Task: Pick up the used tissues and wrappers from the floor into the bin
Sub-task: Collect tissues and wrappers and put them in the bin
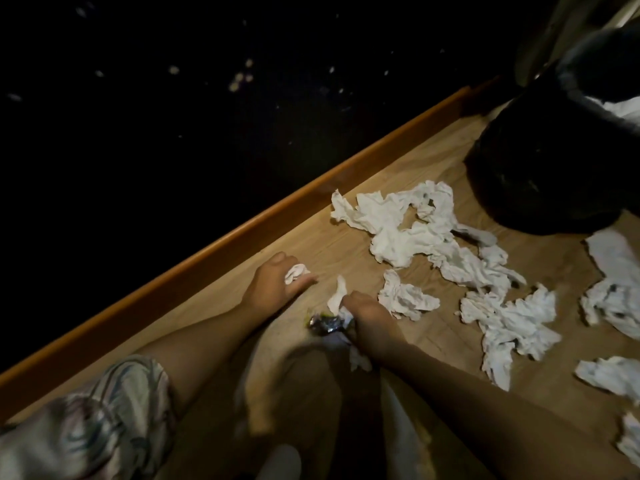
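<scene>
Head view, dim light. Both arms reach down over a wooden floor (311, 244) bounded at the upper left by an orange-brown skirting strip (221, 244); beyond the strip the surface is black with pale specks.

Left hand (277, 285): low over the floor near the strip, fingers curled round a small white tissue wad (295, 273), which shows between thumb and fingers. A patterned sleeve (104, 420) covers the upper arm at lower left.

Right hand (367, 323): fingers curled tight on a bunch of white tissue (337, 296), one end sticking up above the fist and another scrap hanging below the wrist. A crumpled shiny wrapper (323, 322), dark silver with a touch of yellow, sits against the same fist on its left side; whether it is inside the grip or merely touching cannot be told.

Loose tissues on the floor, all right of the hands: a small crumpled piece (405, 297) just beside the right hand; a long tangled heap (415, 226) running from near the strip toward the bin; a further heap (512, 323) below it; more pieces (613, 296) along the right edge.

Bin (540, 174): lined with a black bag, standing at upper right, well apart from both hands, its base close to the far end of the long heap. Something white shows at its rim.
</scene>
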